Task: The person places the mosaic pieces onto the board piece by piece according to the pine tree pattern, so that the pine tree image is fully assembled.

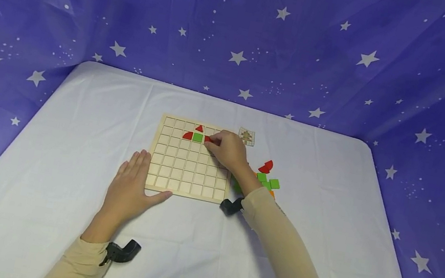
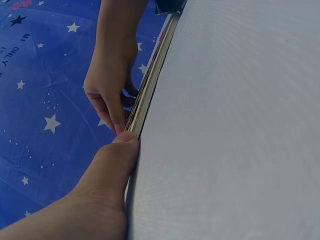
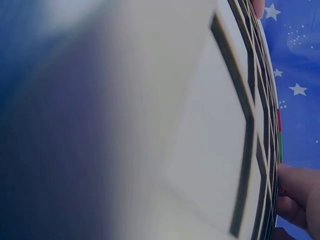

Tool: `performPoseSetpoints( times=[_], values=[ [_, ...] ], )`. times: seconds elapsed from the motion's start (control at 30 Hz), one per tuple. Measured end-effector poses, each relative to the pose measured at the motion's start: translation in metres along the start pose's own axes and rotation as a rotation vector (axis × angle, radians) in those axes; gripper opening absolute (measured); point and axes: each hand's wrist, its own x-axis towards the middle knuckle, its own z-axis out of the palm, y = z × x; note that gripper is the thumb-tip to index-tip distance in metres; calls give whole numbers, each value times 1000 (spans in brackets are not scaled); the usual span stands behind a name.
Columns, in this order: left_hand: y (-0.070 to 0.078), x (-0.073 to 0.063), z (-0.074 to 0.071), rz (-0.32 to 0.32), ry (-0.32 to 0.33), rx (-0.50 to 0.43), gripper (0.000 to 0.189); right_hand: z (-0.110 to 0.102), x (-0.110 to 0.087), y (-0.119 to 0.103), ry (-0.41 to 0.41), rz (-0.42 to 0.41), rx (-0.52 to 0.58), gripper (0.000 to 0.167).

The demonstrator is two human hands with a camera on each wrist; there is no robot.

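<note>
A wooden grid board (image 1: 179,166) lies on the white table. My left hand (image 1: 129,187) rests beside it, fingers straight along the left edge and thumb at the front edge; in the left wrist view the thumb (image 2: 120,152) touches the board's side. At the upper part of the board, my right hand (image 1: 229,150) pinches a red piece (image 1: 206,139), mostly hidden by the fingertips. Just left of that piece sit a green square (image 1: 198,137) and a red quarter-circle (image 1: 187,136). One red triangle (image 1: 199,128) lies in the cell above the square.
Right of the board, partly behind my right forearm, lie loose green squares (image 1: 266,185), red pieces (image 1: 265,167) and some orange ones. A small card (image 1: 247,137) with a brown tree on a grid lies by the board's back right corner. Starry blue cloth (image 1: 233,76) surrounds the table.
</note>
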Motion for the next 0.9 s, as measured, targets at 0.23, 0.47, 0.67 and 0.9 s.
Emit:
performPoseSetpoints(
  times=[0.23,0.47,0.67,0.9],
  values=[
    [0,0,0,-4,-5,0,122,0,1,2,-5,12,28,28],
    [1,-1,-1,-9,-10,-8,122,1,-1,4,7,7,46,29],
    [1,-1,0,-11,-15,-4,121,2,-2,6,19,-8,53,33],
    [1,0,0,-8,-17,3,120,2,-2,6,14,-1,68,28]
  ],
)
